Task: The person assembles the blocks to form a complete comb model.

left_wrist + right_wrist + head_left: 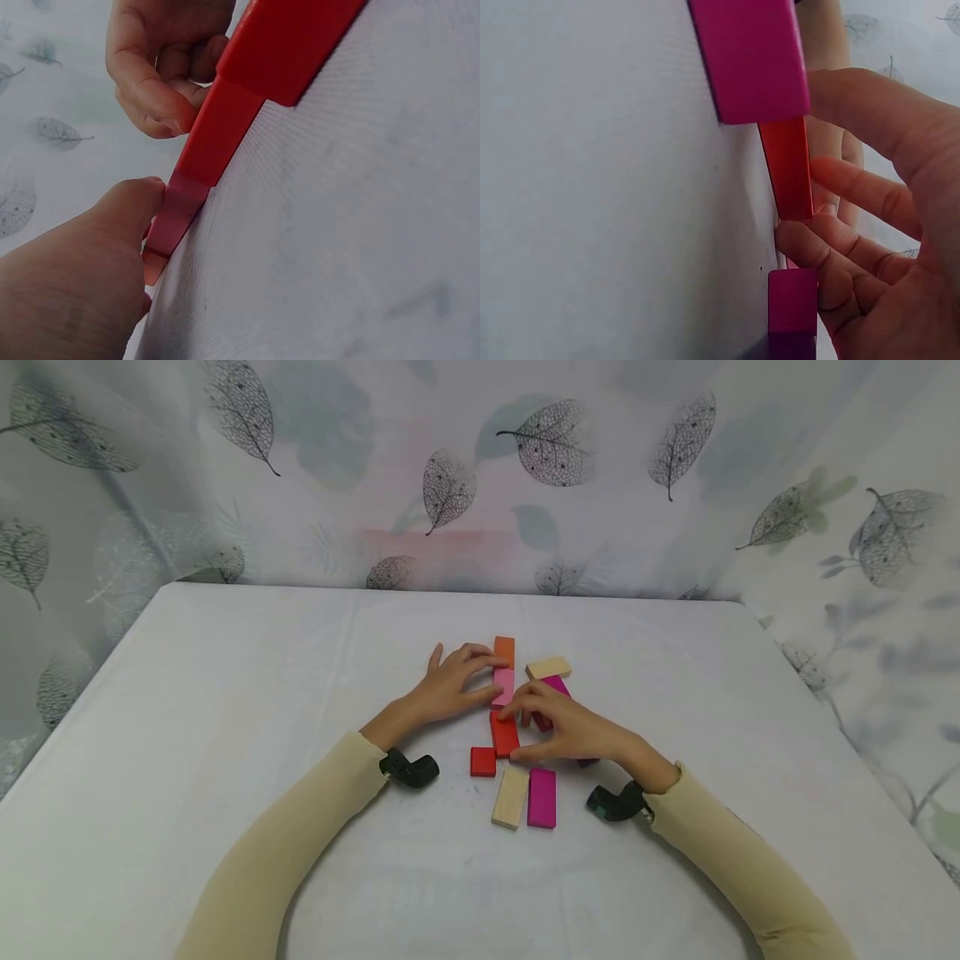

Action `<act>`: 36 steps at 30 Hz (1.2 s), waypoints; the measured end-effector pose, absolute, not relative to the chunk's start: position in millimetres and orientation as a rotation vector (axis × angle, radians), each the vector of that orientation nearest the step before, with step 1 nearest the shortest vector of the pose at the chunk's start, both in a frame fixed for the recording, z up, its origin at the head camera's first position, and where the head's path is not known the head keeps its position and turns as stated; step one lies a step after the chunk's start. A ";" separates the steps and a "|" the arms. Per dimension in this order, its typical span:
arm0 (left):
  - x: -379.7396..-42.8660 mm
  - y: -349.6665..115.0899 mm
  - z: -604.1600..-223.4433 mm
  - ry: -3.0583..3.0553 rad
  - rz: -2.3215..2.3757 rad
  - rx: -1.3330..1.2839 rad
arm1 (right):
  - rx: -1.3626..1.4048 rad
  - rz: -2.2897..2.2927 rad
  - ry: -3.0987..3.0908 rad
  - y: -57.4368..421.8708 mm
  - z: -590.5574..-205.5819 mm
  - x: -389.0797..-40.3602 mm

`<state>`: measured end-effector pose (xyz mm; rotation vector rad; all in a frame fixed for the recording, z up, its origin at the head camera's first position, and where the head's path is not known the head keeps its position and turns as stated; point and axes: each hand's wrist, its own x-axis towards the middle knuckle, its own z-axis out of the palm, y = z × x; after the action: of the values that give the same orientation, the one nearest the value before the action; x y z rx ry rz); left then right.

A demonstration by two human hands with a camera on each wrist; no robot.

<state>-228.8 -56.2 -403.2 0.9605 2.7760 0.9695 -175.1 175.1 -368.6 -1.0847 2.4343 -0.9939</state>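
Down the middle of the table runs a line of wooden blocks: orange [506,648], pink [504,681] and red [505,739]. My left hand [450,687] touches the line from the left, thumb against the pink block and a fairly straight finger over the orange-pink seam. From the right, my right hand [568,725] holds the red block, with a finger by its far end and the thumb by its near right corner. The red block sits slightly askew below the pink one. A small red square block [483,762] lies at its lower left.
Nearer me lie a pale wood block [511,797] and a magenta block [542,798]. Beyond my right hand are another pale block [549,667] and a second magenta one [557,684]. A dark block [587,762] is partly hidden beneath the right wrist. Leaf-patterned cloth hangs behind the white table [262,652].
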 end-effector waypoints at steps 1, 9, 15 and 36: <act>-229.0 -56.2 -403.3 2.777 0.968 0.958 | -1.080 -0.996 2.438 174.8 -368.6 -175.1; -228.7 -55.9 -402.3 2.774 0.955 0.941 | -1.048 -1.012 2.473 172.4 -369.9 -173.8; -227.6 -56.4 -401.3 2.769 0.958 0.928 | -1.014 -1.013 2.487 170.8 -370.8 -172.8; -227.3 -56.7 -399.8 2.776 0.953 0.947 | -0.994 -1.004 2.529 169.2 -368.1 -171.7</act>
<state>-227.3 -56.7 -399.8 0.9474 2.7758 0.9528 -171.7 169.2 -368.1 -0.9935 2.5287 -1.0045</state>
